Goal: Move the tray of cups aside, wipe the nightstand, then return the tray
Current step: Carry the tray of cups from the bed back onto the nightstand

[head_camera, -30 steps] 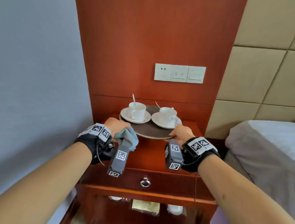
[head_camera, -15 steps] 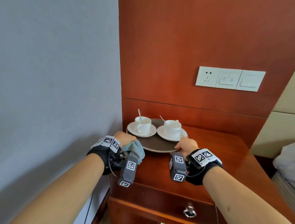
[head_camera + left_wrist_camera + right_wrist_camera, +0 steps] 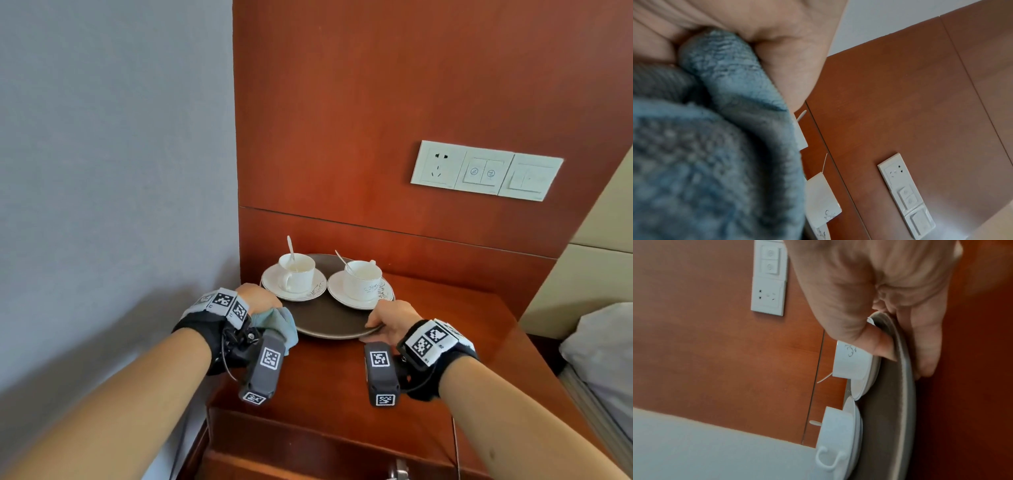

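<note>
A round dark brown tray sits low over the back left part of the red-brown nightstand. It carries two white cups on saucers, the left cup and the right cup, each with a spoon. My right hand pinches the tray's right front rim. In the right wrist view the thumb lies on top of the tray and the fingers curl beneath. My left hand is at the left rim and grips a blue-grey cloth. That cloth fills the left wrist view; whether this hand also grips the tray is hidden.
A grey wall stands close on the left of the nightstand. A white socket and switch panel is on the wood panel behind. A bed with grey cover lies to the right. A drawer knob shows below.
Both hands have carried the tray leftward and back, toward the wall side of the nightstand. The head view has swung left, so the bed has slid to the frame's edge.
</note>
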Available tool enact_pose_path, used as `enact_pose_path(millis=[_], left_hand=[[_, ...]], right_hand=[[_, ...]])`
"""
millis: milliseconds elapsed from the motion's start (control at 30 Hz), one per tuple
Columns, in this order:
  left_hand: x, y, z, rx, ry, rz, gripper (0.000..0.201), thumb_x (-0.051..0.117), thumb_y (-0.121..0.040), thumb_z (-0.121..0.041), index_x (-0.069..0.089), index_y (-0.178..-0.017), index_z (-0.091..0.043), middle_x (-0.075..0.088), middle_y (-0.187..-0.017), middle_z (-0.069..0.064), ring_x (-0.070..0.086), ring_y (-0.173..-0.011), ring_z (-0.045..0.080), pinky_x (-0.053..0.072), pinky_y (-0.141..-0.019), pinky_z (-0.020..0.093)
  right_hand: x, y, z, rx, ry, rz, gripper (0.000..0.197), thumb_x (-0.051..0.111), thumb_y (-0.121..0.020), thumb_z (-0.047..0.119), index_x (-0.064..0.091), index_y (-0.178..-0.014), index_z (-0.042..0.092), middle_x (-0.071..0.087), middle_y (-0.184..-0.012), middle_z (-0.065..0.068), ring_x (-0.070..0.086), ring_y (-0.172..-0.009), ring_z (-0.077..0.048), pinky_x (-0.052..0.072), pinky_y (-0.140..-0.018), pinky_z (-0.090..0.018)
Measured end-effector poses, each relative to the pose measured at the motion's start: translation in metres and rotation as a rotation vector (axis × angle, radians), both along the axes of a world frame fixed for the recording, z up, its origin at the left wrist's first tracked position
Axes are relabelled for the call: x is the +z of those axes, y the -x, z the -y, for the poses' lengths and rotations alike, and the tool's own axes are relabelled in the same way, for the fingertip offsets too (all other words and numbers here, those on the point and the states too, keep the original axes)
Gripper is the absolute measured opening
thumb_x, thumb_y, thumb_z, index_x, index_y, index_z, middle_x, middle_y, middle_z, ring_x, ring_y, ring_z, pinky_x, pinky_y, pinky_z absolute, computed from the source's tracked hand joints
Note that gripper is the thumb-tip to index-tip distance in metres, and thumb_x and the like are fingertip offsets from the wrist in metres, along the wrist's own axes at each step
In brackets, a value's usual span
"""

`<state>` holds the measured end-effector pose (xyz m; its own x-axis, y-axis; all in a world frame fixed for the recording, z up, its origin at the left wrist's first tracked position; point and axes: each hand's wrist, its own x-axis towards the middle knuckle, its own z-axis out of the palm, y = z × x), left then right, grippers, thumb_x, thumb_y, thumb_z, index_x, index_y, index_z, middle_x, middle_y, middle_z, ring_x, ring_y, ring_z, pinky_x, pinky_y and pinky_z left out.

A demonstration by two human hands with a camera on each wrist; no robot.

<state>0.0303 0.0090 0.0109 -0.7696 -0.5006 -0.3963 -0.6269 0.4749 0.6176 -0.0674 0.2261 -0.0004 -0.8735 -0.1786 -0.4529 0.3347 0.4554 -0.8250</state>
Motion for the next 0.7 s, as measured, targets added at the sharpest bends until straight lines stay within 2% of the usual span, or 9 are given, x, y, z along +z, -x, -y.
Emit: enact_pose_path(millis=[33, 100, 167, 233, 333, 400, 467, 567, 700], left_hand=[[-0.001, 0.002, 0.0, 0.012, 0.041, -0.019, 0.015, 0.06, -0.089, -0.022, 0.064, -0.087, -0.007, 0.058, -0.083, 0.003, 0.053, -0.088, 0.02, 0.042, -0.064, 0.021], [-0.005, 0.002, 0.0, 0.075, 0.067, -0.087, 0.029, 0.065, -0.085, -0.021, 0.046, -0.064, -0.015, 0.045, -0.068, -0.003, 0.048, -0.087, 0.019, 0.037, -0.055, 0.018], [-0.004, -0.002, -0.005, 0.089, 0.109, -0.082, 0.036, 0.067, -0.083, -0.022, 0.039, -0.06, -0.018, 0.042, -0.066, -0.003, 0.049, -0.086, 0.02, 0.04, -0.059, 0.023], [-0.003, -0.002, -0.006, 0.098, 0.111, -0.042, 0.029, 0.065, -0.083, -0.026, 0.046, -0.064, -0.015, 0.048, -0.068, -0.001, 0.054, -0.08, 0.02, 0.043, -0.067, 0.027], [0.005, -0.004, -0.008, 0.109, 0.11, -0.04, 0.02, 0.065, -0.079, -0.031, 0.059, -0.081, -0.012, 0.061, -0.078, 0.004, 0.059, -0.073, 0.019, 0.047, -0.067, 0.028], [0.013, -0.005, -0.012, 0.112, 0.106, -0.072, 0.031, 0.067, -0.076, -0.034, 0.062, -0.094, -0.01, 0.066, -0.086, 0.006, 0.064, -0.084, 0.022, 0.053, -0.079, 0.032], [0.02, -0.006, -0.019, 0.102, 0.081, -0.105, 0.045, 0.069, -0.073, -0.038, 0.063, -0.105, -0.007, 0.068, -0.094, 0.008, 0.066, -0.091, 0.025, 0.054, -0.089, 0.036], [0.034, -0.008, -0.044, 0.065, 0.019, -0.167, 0.046, 0.069, -0.076, -0.036, 0.063, -0.109, -0.005, 0.068, -0.101, 0.01, 0.066, -0.098, 0.026, 0.054, -0.084, 0.034], [0.046, 0.0, -0.103, -0.058, -0.108, -0.285, 0.044, 0.069, -0.076, -0.044, 0.067, -0.101, -0.008, 0.07, -0.103, 0.008, 0.066, -0.098, 0.022, 0.054, -0.078, 0.033]], right_hand=[[0.003, -0.002, -0.002, 0.003, -0.032, 0.001, 0.021, 0.057, -0.083, -0.006, 0.053, -0.07, 0.009, 0.06, -0.081, -0.012, 0.063, -0.079, -0.026, 0.057, -0.088, -0.045], [0.006, 0.0, -0.007, -0.06, -0.063, 0.0, 0.019, 0.063, -0.082, -0.007, 0.053, -0.074, 0.006, 0.056, -0.081, -0.015, 0.06, -0.071, -0.026, 0.058, -0.088, -0.041], [0.008, -0.002, -0.011, -0.119, -0.053, 0.03, 0.02, 0.067, -0.081, -0.008, 0.052, -0.076, 0.005, 0.052, -0.083, -0.015, 0.054, -0.068, -0.023, 0.058, -0.086, -0.037], [0.007, -0.002, -0.012, -0.118, -0.014, 0.046, 0.018, 0.065, -0.082, -0.009, 0.053, -0.078, 0.004, 0.054, -0.088, -0.015, 0.055, -0.07, -0.022, 0.06, -0.078, -0.036], [0.009, -0.007, -0.014, -0.173, 0.026, 0.083, 0.013, 0.06, -0.082, -0.013, 0.056, -0.086, -0.002, 0.057, -0.089, -0.018, 0.058, -0.075, -0.025, 0.058, -0.06, -0.038], [0.012, -0.009, -0.015, -0.188, 0.072, 0.081, 0.017, 0.057, -0.085, -0.01, 0.055, -0.098, 0.0, 0.059, -0.098, -0.018, 0.06, -0.081, -0.024, 0.058, -0.066, -0.041], [0.018, -0.012, -0.021, -0.188, 0.087, 0.042, 0.018, 0.056, -0.087, -0.005, 0.052, -0.101, 0.005, 0.058, -0.096, -0.014, 0.058, -0.08, -0.022, 0.058, -0.074, -0.041], [0.031, -0.022, -0.036, -0.159, 0.188, 0.015, 0.015, 0.059, -0.087, 0.003, 0.055, -0.1, 0.007, 0.054, -0.088, -0.009, 0.056, -0.078, -0.019, 0.057, -0.073, -0.036], [0.045, -0.043, -0.069, 0.068, 0.325, 0.007, 0.036, 0.065, -0.088, 0.026, 0.063, -0.118, 0.005, 0.056, -0.096, -0.007, 0.059, -0.085, -0.019, 0.056, -0.077, -0.036]])
